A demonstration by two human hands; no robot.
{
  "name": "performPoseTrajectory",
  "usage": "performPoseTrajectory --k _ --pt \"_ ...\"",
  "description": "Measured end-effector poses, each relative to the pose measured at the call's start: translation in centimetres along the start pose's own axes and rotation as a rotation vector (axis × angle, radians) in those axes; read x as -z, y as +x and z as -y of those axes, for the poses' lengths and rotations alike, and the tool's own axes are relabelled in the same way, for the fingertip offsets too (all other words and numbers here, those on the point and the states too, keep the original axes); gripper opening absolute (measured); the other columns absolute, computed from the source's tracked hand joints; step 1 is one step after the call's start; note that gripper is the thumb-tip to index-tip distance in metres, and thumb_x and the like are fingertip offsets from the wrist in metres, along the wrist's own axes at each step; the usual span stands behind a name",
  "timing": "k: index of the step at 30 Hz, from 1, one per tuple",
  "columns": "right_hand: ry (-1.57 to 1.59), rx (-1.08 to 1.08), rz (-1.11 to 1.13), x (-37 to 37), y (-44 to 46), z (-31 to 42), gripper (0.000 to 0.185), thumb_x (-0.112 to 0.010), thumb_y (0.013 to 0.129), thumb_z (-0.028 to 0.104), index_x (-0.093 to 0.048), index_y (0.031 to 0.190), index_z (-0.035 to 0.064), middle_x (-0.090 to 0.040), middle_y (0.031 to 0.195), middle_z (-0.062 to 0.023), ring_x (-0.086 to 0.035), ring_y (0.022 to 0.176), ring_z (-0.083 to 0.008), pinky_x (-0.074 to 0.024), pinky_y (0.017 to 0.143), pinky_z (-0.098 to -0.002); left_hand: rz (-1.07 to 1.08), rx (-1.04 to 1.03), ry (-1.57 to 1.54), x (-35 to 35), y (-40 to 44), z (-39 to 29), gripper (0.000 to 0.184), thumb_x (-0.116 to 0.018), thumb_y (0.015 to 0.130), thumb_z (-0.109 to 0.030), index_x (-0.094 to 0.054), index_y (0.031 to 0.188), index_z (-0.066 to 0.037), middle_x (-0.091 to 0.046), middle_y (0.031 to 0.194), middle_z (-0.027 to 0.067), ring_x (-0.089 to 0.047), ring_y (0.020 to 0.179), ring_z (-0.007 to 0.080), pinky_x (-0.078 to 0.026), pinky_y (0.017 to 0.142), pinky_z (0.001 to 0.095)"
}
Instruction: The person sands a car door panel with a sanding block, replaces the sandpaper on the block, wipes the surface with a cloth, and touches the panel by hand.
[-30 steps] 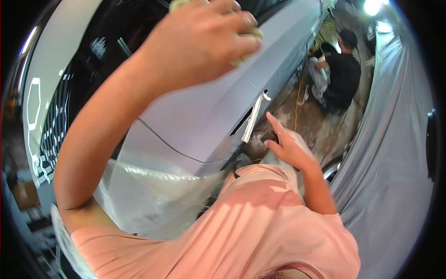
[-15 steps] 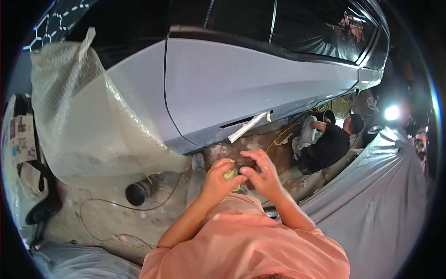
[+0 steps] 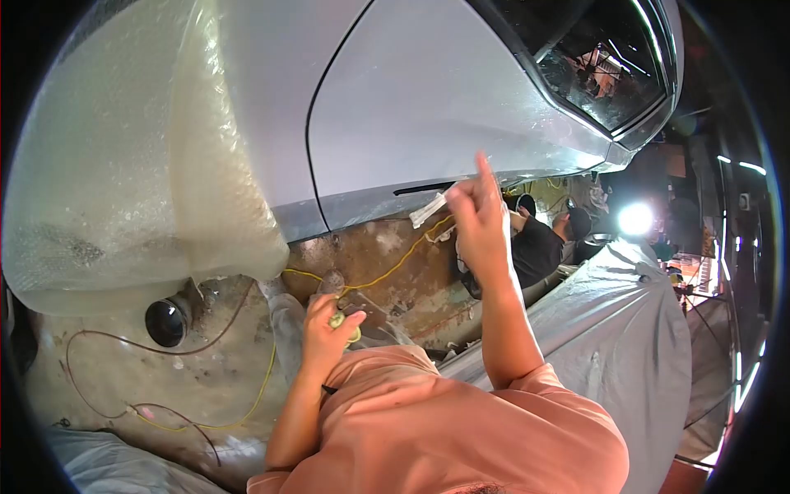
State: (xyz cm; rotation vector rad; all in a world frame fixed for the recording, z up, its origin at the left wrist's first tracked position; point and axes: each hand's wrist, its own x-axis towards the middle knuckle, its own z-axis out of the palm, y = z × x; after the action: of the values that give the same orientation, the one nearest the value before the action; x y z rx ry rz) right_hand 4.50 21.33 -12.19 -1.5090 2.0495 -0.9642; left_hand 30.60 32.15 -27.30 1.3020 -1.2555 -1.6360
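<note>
My left hand (image 3: 323, 333) is closed on a yellow-green cloth (image 3: 346, 327), low in front of my body. Raised toward the car's side, my right hand (image 3: 484, 218) has its index finger stretched out and seems to hold nothing. Its fingers are near or over the grey door panel (image 3: 403, 115); whether they touch it I cannot tell. A white strip (image 3: 426, 211) hangs from the dark slot (image 3: 424, 188) at the door's lower edge, just left of my right hand.
Translucent plastic sheeting (image 3: 107, 165) covers the car's left part. A black bucket (image 3: 168, 321), a brown hose (image 3: 193, 352) and a yellow cable (image 3: 403, 259) lie on the floor. Another person (image 3: 536, 251) crouches behind my right forearm. Grey sheeting (image 3: 609, 354) drapes at right, near a bright lamp (image 3: 635, 220).
My hands, together half a second ago, are apart. The right has risen toward the door; the left stays low with the cloth. The view has shifted along the car.
</note>
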Motion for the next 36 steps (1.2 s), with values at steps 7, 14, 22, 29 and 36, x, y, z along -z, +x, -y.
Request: performPoseTrajectory --k 7,14,22,29,36 --pt "-0.325 -0.028 -0.092 -0.1 4.2 0.5 0.086 -0.048 0.100 0.003 -0.007 0.175 0.0031 -0.063 0.081 -0.0046 -0.055 0.069 -0.0116 -0.0500 0.067 -0.0277 -0.082 0.151 0.081 6.3 -1.8 8.3 0.026 -0.087 0.088 -0.019 -0.072 0.095 0.001 -0.069 0.098 0.0155 -0.065 0.093 0.0351 -0.050 0.084 0.0419" --pt "-0.288 -0.172 -0.098 -2.6 5.6 3.9 0.090 -0.050 0.093 0.002 -0.004 0.169 -0.0109 -0.059 0.070 -0.0090 -0.056 0.064 -0.0177 -0.0527 0.070 -0.0347 -0.200 0.248 0.083 11.7 -2.8 14.3 0.024 -0.084 0.092 -0.018 -0.072 0.097 0.001 -0.068 0.098 0.0137 -0.066 0.091 0.0302 -0.050 0.085 0.0405" --pt "-0.349 -0.024 -0.062 -6.6 4.0 6.8 0.088 -0.051 0.095 0.001 -0.003 0.167 -0.0136 -0.057 0.068 -0.0085 -0.054 0.061 -0.0172 -0.0512 0.066 -0.0334 -0.299 0.307 0.010 13.8 -2.9 15.8 0.027 -0.085 0.092 -0.019 -0.068 0.092 0.001 -0.065 0.090 0.0113 -0.060 0.083 0.0267 -0.048 0.080 0.0400" --pt "-0.239 0.026 -0.164 -4.6 3.6 7.8 0.081 -0.051 0.095 0.000 -0.022 0.171 -0.0046 -0.065 0.077 -0.0046 -0.056 0.068 -0.0093 -0.0473 0.066 -0.0244 -0.280 0.303 -0.009 13.9 -3.1 16.1 0.025 -0.084 0.092 -0.019 -0.070 0.093 0.001 -0.066 0.092 0.0121 -0.062 0.085 0.0287 -0.049 0.082 0.0406" --pt "0.010 0.248 -0.226 -2.3 -3.4 7.1 0.037 -0.056 0.099 0.000 -0.059 0.136 -0.0020 -0.061 0.080 -0.0058 -0.054 0.068 -0.0113 -0.0483 0.070 -0.0266 -0.131 0.193 0.001 12.6 -2.8 12.8 0.020 -0.084 0.089 -0.013 -0.073 0.094 0.003 -0.067 0.096 0.0138 -0.064 0.089 0.0317 -0.049 0.082 0.0390"
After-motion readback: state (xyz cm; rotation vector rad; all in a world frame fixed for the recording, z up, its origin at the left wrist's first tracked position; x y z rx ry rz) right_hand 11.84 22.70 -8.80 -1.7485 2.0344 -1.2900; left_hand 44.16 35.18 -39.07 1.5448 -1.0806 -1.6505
